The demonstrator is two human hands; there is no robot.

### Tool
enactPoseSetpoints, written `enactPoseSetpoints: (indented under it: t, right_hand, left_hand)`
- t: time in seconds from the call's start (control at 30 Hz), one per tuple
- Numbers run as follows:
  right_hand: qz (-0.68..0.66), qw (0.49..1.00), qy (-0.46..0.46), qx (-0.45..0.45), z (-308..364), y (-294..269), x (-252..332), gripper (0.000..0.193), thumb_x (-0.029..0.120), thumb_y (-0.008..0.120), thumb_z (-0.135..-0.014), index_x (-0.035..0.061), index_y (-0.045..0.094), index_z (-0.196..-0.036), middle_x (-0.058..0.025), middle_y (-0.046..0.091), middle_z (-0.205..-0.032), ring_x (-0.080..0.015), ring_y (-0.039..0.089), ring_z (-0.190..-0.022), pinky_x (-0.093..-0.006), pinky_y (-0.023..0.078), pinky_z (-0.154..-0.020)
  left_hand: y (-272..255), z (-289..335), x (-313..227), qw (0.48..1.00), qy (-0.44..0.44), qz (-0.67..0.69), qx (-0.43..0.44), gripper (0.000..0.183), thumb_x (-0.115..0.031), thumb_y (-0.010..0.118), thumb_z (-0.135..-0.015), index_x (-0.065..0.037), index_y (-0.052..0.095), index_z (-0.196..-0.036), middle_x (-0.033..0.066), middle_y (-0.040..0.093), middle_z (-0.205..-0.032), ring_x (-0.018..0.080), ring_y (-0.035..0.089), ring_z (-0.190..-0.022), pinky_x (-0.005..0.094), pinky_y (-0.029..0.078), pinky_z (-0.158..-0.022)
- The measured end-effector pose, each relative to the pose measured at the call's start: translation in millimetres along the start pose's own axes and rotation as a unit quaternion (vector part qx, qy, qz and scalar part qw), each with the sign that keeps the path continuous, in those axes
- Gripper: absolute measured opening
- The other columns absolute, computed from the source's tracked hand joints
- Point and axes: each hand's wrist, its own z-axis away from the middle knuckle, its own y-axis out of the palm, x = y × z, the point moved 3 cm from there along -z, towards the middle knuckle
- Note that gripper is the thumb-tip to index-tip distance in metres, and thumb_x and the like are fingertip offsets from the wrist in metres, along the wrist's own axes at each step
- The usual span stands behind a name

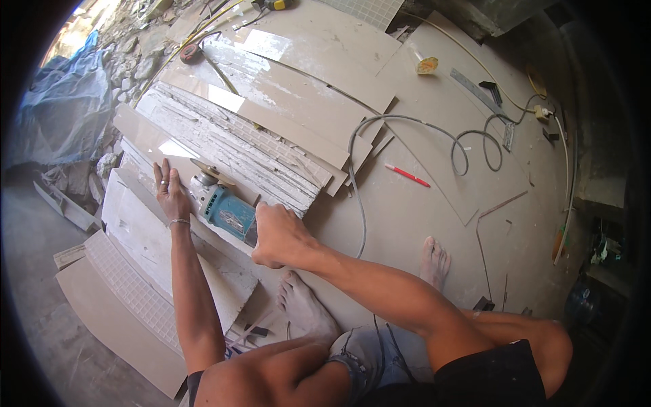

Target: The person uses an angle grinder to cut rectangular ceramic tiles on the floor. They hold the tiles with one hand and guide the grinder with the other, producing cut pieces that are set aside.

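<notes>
My right hand [279,234] is closed round the rear body of a teal angle grinder [229,213]. The grinder's silver head and disc point away to the upper left, over a narrow beige tile strip [139,130]. Beside the grinder head, my left hand [173,195] lies with its fingers stretched out on the strip, a ring on one finger and a bracelet at the wrist. Where the disc meets the tile is hard to make out. Dusty stacked tile pieces [224,139] lie just beyond the grinder, and a white-dusted slab [152,227] lies nearer me.
A grey cable [420,121] loops across the large tiles on the right. A red pen [407,175], a metal square [475,90] and a tape measure [192,53] lie about. Rubble [144,66] and a blue sheet [64,112] are at the far left. My bare feet [434,261] are close by.
</notes>
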Motion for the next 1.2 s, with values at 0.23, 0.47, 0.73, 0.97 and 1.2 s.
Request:
enactPoseSetpoints:
  t: [0.23,0.47,0.73,0.97,1.2]
  right_hand:
    - [-0.012,1.0,-0.011,-0.002,3,2,-7,0.045,0.005,0.081,-0.07,-0.0139,0.067,-0.108,-0.038,0.075,-0.107,-0.0526,0.076,-0.108,-0.0506,0.063,-0.098]
    - [-0.01,0.999,-0.024,-0.023,9,2,-11,0.045,0.005,0.078,-0.071,-0.015,0.064,-0.108,-0.0389,0.074,-0.102,-0.0548,0.075,-0.106,-0.0519,0.062,-0.098]
    - [0.008,1.0,0.004,0.008,13,-1,-11,0.054,0.005,0.089,-0.067,-0.0117,0.066,-0.114,-0.0348,0.076,-0.114,-0.0486,0.077,-0.113,-0.0476,0.065,-0.099]
    - [-0.007,1.0,-0.021,-0.014,18,2,-18,0.044,0.006,0.078,-0.071,-0.0145,0.064,-0.106,-0.0383,0.074,-0.099,-0.0539,0.076,-0.102,-0.0508,0.063,-0.097]
    - [0.0,1.0,-0.022,-0.017,21,3,-18,0.044,0.005,0.077,-0.072,-0.0145,0.063,-0.108,-0.0393,0.073,-0.102,-0.0547,0.075,-0.106,-0.052,0.061,-0.1]
  left_hand:
    - [-1,1,-7,0.998,0.029,-0.053,0.004,0.047,-0.029,0.063,-0.114,-0.01,0.066,-0.157,0.0155,0.039,-0.18,0.0288,0.042,-0.162,0.04,0.037,-0.131]
    - [-2,0,-6,0.997,0.029,-0.066,0.01,0.047,-0.031,0.063,-0.114,-0.011,0.066,-0.157,0.0152,0.038,-0.18,0.029,0.042,-0.163,0.0407,0.036,-0.131]
    - [-3,2,-11,0.997,0.022,-0.075,0.007,0.047,-0.032,0.062,-0.114,-0.012,0.066,-0.157,0.0138,0.038,-0.181,0.0289,0.041,-0.163,0.0411,0.036,-0.131]
    - [-2,1,-8,0.998,0.026,-0.054,0.003,0.046,-0.029,0.063,-0.114,-0.012,0.067,-0.157,0.013,0.038,-0.181,0.0278,0.042,-0.163,0.0401,0.036,-0.131]
    - [0,0,-3,0.997,0.033,-0.071,-0.01,0.046,-0.03,0.064,-0.114,-0.01,0.067,-0.155,0.0135,0.037,-0.182,0.0308,0.04,-0.164,0.0405,0.034,-0.132]
